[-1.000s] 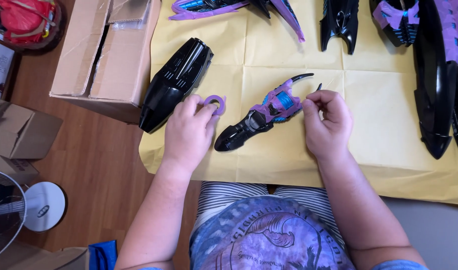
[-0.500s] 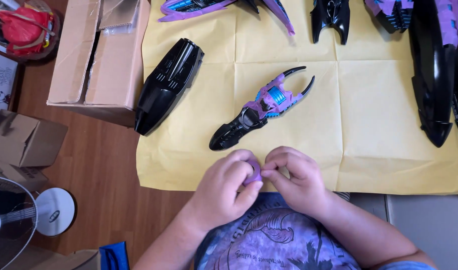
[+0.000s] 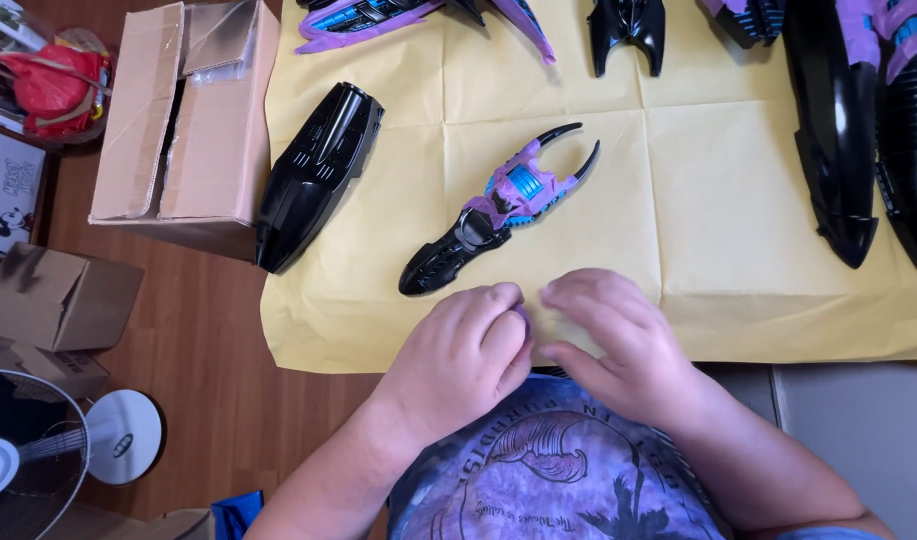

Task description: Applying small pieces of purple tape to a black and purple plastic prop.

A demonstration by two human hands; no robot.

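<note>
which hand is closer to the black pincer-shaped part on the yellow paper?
Left. The left hand sits just below the pincer part, near its black tail; the right hand is lower right, further off.

Purple piece (image 3: 522, 318) mostly hidden between both hands' blurred fingers (image 3: 579, 295).

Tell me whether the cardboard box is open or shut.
Open: the box has its top flaps spread apart, showing a dark gap and clear plastic inside.

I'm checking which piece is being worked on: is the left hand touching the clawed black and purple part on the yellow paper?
Apart. The head view shows bare yellow paper between the left hand and the clawed part.
</note>
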